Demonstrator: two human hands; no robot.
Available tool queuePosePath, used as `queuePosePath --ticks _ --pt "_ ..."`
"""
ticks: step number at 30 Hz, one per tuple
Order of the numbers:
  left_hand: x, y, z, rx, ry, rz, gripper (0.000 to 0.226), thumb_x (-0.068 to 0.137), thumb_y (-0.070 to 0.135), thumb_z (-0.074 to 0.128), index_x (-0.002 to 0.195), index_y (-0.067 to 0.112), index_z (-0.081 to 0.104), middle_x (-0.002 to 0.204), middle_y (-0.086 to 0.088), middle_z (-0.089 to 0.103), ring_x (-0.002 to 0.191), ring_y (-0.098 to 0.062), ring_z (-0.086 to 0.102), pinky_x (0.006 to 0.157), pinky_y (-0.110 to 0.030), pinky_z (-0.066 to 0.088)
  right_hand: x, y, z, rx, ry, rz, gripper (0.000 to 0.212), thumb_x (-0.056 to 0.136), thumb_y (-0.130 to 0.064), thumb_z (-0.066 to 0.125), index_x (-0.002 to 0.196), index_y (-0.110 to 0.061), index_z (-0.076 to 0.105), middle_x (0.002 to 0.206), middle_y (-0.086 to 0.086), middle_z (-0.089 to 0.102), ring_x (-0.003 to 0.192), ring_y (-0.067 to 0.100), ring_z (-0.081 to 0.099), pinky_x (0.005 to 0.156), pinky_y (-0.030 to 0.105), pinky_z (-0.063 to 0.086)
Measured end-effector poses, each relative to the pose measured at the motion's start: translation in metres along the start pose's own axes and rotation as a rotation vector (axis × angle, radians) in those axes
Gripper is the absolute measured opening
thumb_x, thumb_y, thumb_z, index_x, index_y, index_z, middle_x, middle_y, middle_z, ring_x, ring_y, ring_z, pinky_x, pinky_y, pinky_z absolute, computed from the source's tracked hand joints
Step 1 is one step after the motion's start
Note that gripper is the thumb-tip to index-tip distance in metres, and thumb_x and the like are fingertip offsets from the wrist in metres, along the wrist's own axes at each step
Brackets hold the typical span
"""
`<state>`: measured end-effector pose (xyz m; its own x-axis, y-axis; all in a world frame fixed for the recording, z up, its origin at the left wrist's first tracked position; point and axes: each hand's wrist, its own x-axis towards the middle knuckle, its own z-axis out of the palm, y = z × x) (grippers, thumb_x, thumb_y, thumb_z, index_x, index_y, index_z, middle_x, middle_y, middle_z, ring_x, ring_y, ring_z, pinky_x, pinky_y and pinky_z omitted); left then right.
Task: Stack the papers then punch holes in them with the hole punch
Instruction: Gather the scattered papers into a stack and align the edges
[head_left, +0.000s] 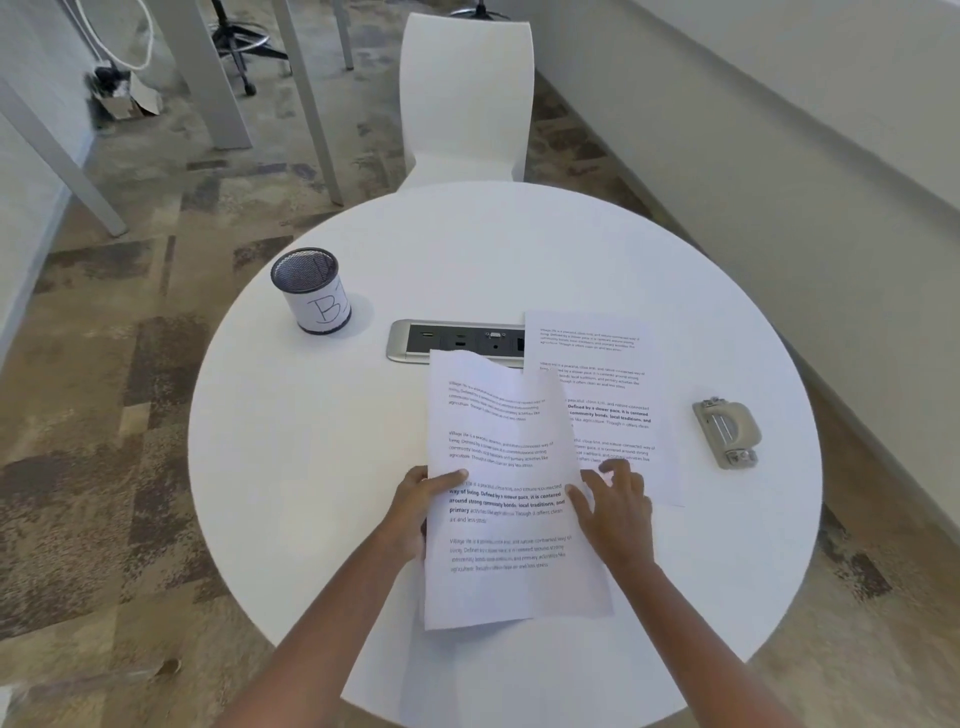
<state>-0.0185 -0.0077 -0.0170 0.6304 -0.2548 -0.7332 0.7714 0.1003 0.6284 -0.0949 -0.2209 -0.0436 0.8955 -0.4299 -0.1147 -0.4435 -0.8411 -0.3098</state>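
While the left hand (415, 512) pinches the raised sheet (501, 447) at its left edge, thumb on the printed face and the other fingers hidden behind the paper, the sheet tilts up off the desk (311, 441) with its top edge curled. The right hand (615, 514) is at the sheet's right edge, its fingers (613, 467) loosely spread and slightly bent; contact with the paper cannot be confirmed. A second sheet (597, 353) lies flat directly under and beyond the right fingers, partly covered by the raised sheet. The hole punch (727, 434) sits right of the right fingers, apart from both sheets. A mesh cup (311, 291) stands beyond and left of the left fingers. A port panel (457, 338) lies just beyond the raised sheet.
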Motion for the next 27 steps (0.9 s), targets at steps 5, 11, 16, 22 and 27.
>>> queuePosePath --ticks 5,11,16,22,27 --pt "0.004 -0.001 -0.013 0.058 0.233 0.149 0.043 0.078 -0.003 0.068 0.115 0.000 0.046 0.122 -0.024 0.057 0.086 -0.030 0.062 0.081 -0.041 0.052 -0.004 0.008 0.006 0.010 -0.067 -0.004 0.036 0.095 -0.037 0.043 0.124 -0.019 0.054 0.140 0.000 0.046 0.131 0.018 0.040 0.106 0.044 0.033" --pt "0.004 0.005 -0.037 0.389 0.504 0.322 0.050 0.079 0.005 0.067 0.125 0.005 0.046 0.118 -0.021 0.064 0.104 -0.036 0.063 0.095 -0.046 0.048 -0.004 0.020 -0.010 0.011 0.079 0.019 0.026 0.094 -0.028 0.046 0.098 -0.012 0.066 0.099 0.008 0.068 0.099 0.031 0.060 0.077 0.039 0.045" --pt "0.003 0.006 -0.047 0.435 0.548 0.318 0.038 0.081 0.003 0.064 0.119 0.000 0.054 0.115 -0.023 0.065 0.103 -0.037 0.062 0.094 -0.046 0.047 0.014 0.042 -0.027 0.169 0.003 0.489 0.072 0.084 -0.037 0.062 0.140 -0.004 0.029 0.149 0.017 0.026 0.138 0.033 0.021 0.106 0.052 0.029" --pt "0.006 0.002 -0.041 0.379 0.497 0.287 0.037 0.083 -0.001 0.061 0.119 -0.003 0.052 0.117 -0.026 0.063 0.106 -0.039 0.061 0.097 -0.049 0.047 0.031 0.050 -0.042 0.228 -0.089 0.664 0.096 0.068 -0.035 0.080 0.134 0.010 0.027 0.138 0.023 0.030 0.130 0.037 0.028 0.102 0.050 0.035" --pt "0.009 -0.002 -0.032 0.323 0.435 0.256 0.036 0.084 -0.003 0.058 0.119 -0.003 0.052 0.120 -0.026 0.061 0.103 -0.034 0.061 0.098 -0.050 0.046 0.032 0.051 -0.043 0.172 -0.222 0.594 0.081 0.073 -0.035 0.075 0.131 0.008 0.039 0.139 0.019 0.028 0.129 0.034 0.028 0.103 0.040 0.035"
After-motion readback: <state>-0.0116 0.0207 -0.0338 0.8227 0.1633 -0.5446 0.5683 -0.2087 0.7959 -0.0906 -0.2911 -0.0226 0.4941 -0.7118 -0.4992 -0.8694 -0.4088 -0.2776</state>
